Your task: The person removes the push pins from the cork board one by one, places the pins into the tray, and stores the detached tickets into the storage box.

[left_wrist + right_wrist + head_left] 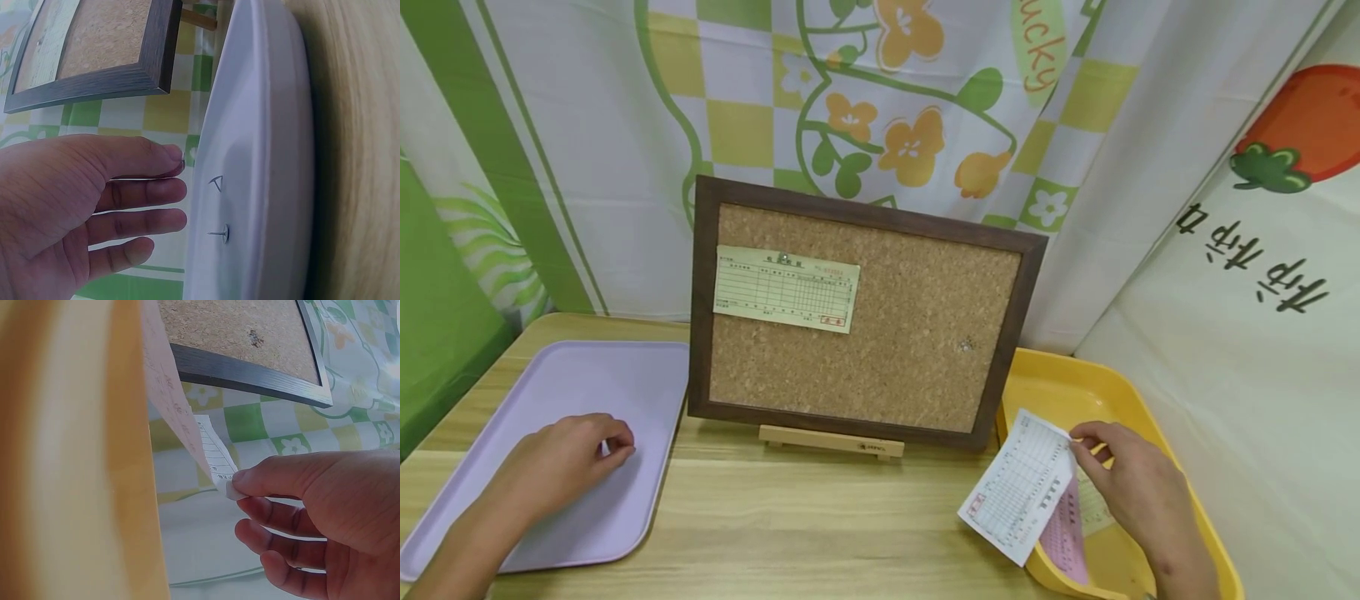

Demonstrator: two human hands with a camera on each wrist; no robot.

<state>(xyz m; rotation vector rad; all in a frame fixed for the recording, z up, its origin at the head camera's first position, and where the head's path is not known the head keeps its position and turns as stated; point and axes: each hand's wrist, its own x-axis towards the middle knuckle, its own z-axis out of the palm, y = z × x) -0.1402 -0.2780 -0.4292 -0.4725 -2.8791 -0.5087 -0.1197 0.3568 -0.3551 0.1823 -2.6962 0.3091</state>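
Observation:
My left hand (568, 454) is over the lilac tray (617, 367), thumb and index finger pinching a small thumbtack (183, 165), mostly hidden by the fingertips. Two more thumbtacks (219, 234) lie in that tray, seen in the left wrist view. On the right, my right hand (1138, 483) pinches a white printed form (1022, 483) by its upper right corner. The form is tilted and overlaps the yellow tray's left rim. A pink form (1066, 537) shows partly behind it. The framed cork board (917, 333) stands between the hands.
A pale yellow form (786, 287) is pinned at the board's upper left. Small metal bits (966, 343) show on the cork at right. A wooden stand (831, 442) supports the board. Another form (1096, 504) lies in the yellow tray (1138, 400). Behind hangs a patterned curtain (737, 125).

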